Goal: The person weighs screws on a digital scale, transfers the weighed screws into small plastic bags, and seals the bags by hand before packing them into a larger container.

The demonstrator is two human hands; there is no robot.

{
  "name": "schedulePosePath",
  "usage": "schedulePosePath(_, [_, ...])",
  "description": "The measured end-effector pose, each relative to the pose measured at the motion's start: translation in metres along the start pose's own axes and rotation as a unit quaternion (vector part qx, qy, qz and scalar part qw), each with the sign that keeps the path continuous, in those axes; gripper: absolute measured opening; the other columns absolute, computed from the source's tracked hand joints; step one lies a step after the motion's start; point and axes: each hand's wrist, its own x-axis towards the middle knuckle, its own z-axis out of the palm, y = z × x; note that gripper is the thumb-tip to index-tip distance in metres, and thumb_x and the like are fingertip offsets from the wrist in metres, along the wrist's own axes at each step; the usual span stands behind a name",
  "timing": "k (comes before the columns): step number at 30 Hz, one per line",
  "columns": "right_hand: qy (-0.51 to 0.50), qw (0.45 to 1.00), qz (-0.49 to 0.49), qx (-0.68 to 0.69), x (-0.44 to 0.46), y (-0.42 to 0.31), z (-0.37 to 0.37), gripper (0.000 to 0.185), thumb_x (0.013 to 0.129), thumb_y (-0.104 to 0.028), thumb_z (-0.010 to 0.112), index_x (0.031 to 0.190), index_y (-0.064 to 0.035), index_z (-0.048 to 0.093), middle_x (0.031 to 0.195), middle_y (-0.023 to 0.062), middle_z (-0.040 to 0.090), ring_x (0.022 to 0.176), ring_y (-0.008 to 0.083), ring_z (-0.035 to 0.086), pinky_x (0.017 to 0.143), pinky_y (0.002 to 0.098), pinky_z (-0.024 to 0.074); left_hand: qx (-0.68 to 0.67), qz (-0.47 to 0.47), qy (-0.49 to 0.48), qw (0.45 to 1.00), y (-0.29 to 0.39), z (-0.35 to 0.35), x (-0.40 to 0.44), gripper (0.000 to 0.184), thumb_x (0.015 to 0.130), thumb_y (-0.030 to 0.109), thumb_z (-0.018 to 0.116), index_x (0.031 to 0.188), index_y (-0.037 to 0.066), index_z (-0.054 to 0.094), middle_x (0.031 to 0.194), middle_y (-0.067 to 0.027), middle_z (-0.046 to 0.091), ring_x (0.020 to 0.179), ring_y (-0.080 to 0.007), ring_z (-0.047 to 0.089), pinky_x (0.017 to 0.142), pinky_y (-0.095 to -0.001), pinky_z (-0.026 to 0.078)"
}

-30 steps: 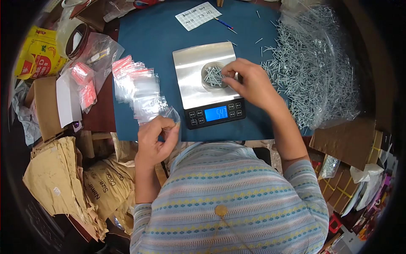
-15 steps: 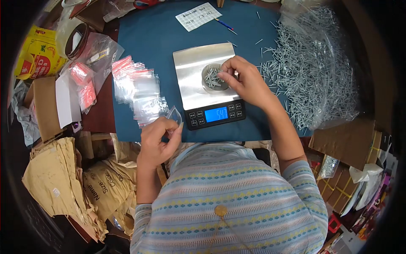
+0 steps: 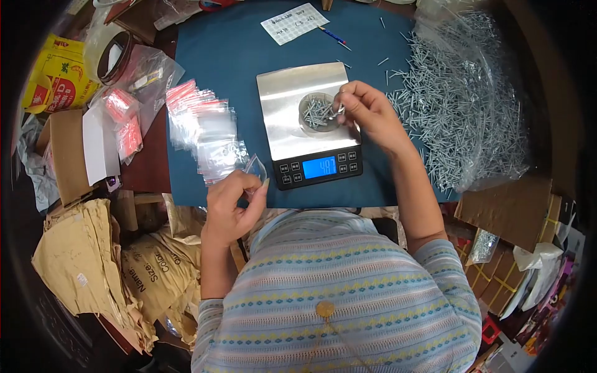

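A round dish (image 3: 318,113) with screws lies on the steel plate of a digital scale (image 3: 280,93), whose blue display (image 3: 319,166) appears to read 487. At the dish's right edge, my right hand (image 3: 367,115) pinches a few screws between thumb and fingers. My left hand (image 3: 233,205) is closed on a small clear zip bag (image 3: 255,168) in front of the scale's left side. Beside it, overlapping clear bags with red strips (image 3: 202,121) are fanned out on the blue mat (image 3: 217,50).
A large heap of screws (image 3: 441,105), partly under clear plastic, covers the right side. A marked label sheet (image 3: 294,23) and a blue pen (image 3: 333,35) lie at the back. At the left are a cardboard box (image 3: 69,155) and a yellow package (image 3: 61,74).
My right hand has lifted slightly and moved right with screws between its fingers. The display has dropped from about 547 to 487. My left hand has stayed nearly in place with the bag.
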Motion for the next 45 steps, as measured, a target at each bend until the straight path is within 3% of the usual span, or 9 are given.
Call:
schedulePosePath(4, [0.083, 0.996, -0.002, -0.040, -0.013, -0.014, -0.035, 0.017, 0.094, -0.022, 0.059, 0.097, -0.0057, 0.060, 0.087, -0.0015, 0.062, 0.072, 0.0049, 0.058, 0.064, 0.0186, 0.0447, 0.021, 0.006, 0.003, 1.000, -0.001, -0.004, 0.001, 0.009, 0.076, -0.005, 0.066, 0.077, -0.001, 0.059, 0.066, -0.0060, 0.056, 0.052, -0.0121, 0.054, 0.047, -0.0232, 0.042])
schedulePosePath(7, [0.105, 0.959, 0.028, -0.263, -0.023, -0.019, -0.076, 0.019, 0.089, -0.022, 0.065, 0.095, -0.0037, 0.062, 0.085, 0.0006, 0.064, 0.070, 0.0088, 0.058, 0.065, 0.0230, 0.0461, 0.025, 0.005, 0.018, 1.000, -0.006, -0.009, -0.001, 0.009, 0.077, -0.005, 0.066, 0.079, -0.001, 0.059, 0.068, -0.0067, 0.056, 0.054, -0.0122, 0.054, 0.049, -0.0228, 0.043])
schedulePosePath(10, [0.244, 0.735, -0.102, -0.624, -0.026, -0.015, -0.070, 0.021, 0.084, -0.017, 0.068, 0.097, -0.0009, 0.062, 0.084, 0.0064, 0.064, 0.071, 0.0160, 0.059, 0.065, 0.0282, 0.0476, 0.025, 0.013, 0.036, 0.999, -0.007, -0.007, 0.002, 0.010, 0.077, -0.005, 0.065, 0.083, 0.000, 0.059, 0.078, -0.0086, 0.060, 0.058, -0.0120, 0.054, 0.050, -0.0226, 0.044])
schedulePosePath(11, [0.231, 0.813, -0.071, -0.530, -0.026, -0.019, -0.063, 0.021, 0.081, -0.013, 0.069, 0.096, 0.0004, 0.062, 0.086, 0.0114, 0.064, 0.075, 0.0219, 0.062, 0.065, 0.0319, 0.0483, 0.026, 0.012, 0.044, 0.999, -0.007, -0.004, 0.003, 0.011, 0.077, -0.006, 0.065, 0.084, 0.000, 0.060, 0.082, -0.0091, 0.060, 0.059, -0.0120, 0.054, 0.050, -0.0225, 0.044])
schedulePosePath(16, [0.087, 0.886, -0.137, -0.434, -0.010, -0.017, -0.016, 0.020, 0.081, -0.011, 0.069, 0.097, -0.0006, 0.062, 0.091, 0.0116, 0.064, 0.081, 0.0243, 0.064, 0.071, 0.0321, 0.0498, 0.028, 0.009, 0.051, 0.998, -0.004, 0.002, 0.006, 0.011, 0.078, -0.005, 0.066, 0.086, 0.000, 0.060, 0.094, -0.0108, 0.061, 0.061, -0.0110, 0.055, 0.050, -0.0221, 0.044])
schedulePosePath(22, [0.022, 0.842, -0.229, -0.488, -0.003, -0.004, 0.012, 0.050, 0.078, -0.032, 0.073, 0.116, -0.0024, 0.057, 0.111, 0.0148, 0.060, 0.104, 0.0314, 0.056, 0.091, 0.0384, 0.0421, 0.041, 0.008, 0.046, 0.998, -0.003, 0.003, 0.006, 0.011, 0.079, -0.003, 0.067, 0.087, 0.001, 0.061, 0.098, -0.0113, 0.060, 0.060, -0.0111, 0.055, 0.048, -0.0227, 0.044])
schedulePosePath(32, [0.050, 0.865, -0.204, -0.456, 0.025, 0.008, 0.014, 0.016, 0.080, -0.014, 0.071, 0.091, -0.0032, 0.067, 0.094, 0.0082, 0.067, 0.092, 0.0247, 0.062, 0.081, 0.0338, 0.0478, 0.031, 0.008, 0.041, 0.999, -0.001, 0.006, 0.010, 0.010, 0.079, -0.004, 0.066, 0.087, 0.001, 0.061, 0.099, -0.0113, 0.060, 0.063, -0.0111, 0.055, 0.050, -0.0227, 0.043])
schedulePosePath(42, [0.113, 0.915, -0.169, -0.347, -0.001, -0.022, -0.019, 0.015, 0.082, -0.013, 0.071, 0.088, -0.0001, 0.065, 0.085, 0.0047, 0.068, 0.081, 0.0103, 0.063, 0.073, 0.0252, 0.0491, 0.051, 0.014, 0.044, 0.998, -0.008, 0.000, 0.010, 0.010, 0.079, -0.003, 0.067, 0.087, 0.001, 0.062, 0.100, -0.0115, 0.060, 0.062, -0.0115, 0.055, 0.048, -0.0233, 0.043])
schedulePosePath(45, [0.177, 0.872, -0.091, -0.447, -0.015, -0.034, -0.056, 0.022, 0.081, -0.016, 0.072, 0.095, 0.0000, 0.066, 0.087, 0.0093, 0.068, 0.082, 0.0182, 0.065, 0.075, 0.0290, 0.0498, 0.051, -0.002, 0.047, 0.998, -0.010, -0.004, 0.009, 0.009, 0.080, -0.003, 0.066, 0.087, 0.001, 0.062, 0.100, -0.0114, 0.060, 0.060, -0.0114, 0.055, 0.048, -0.0234, 0.043])
